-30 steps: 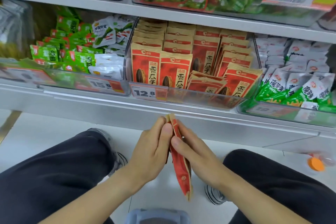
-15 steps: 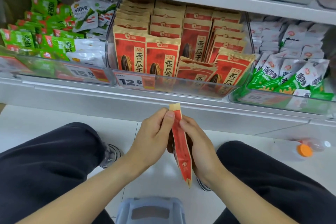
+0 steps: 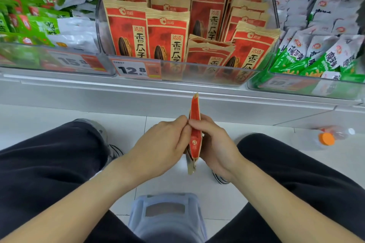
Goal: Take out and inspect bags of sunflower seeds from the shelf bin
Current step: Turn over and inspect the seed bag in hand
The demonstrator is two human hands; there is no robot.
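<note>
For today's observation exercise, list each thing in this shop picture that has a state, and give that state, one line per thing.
Held seed bag: sealed, upright, edge-on to the camera, out of the bin.
Left hand: grips the bag's left side.
Right hand: grips the bag's right side.
Seed bin: open-topped, well stocked, bags mostly upright.
Leaning bags: tilted forward in the bin.
Bottle: capped, lying on the floor.

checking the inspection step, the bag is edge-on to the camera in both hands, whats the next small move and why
Probably turn the bag so a broad face points up. The left hand and right hand pinch it from either side, and only its thin edge shows, so no print can be read.
</note>
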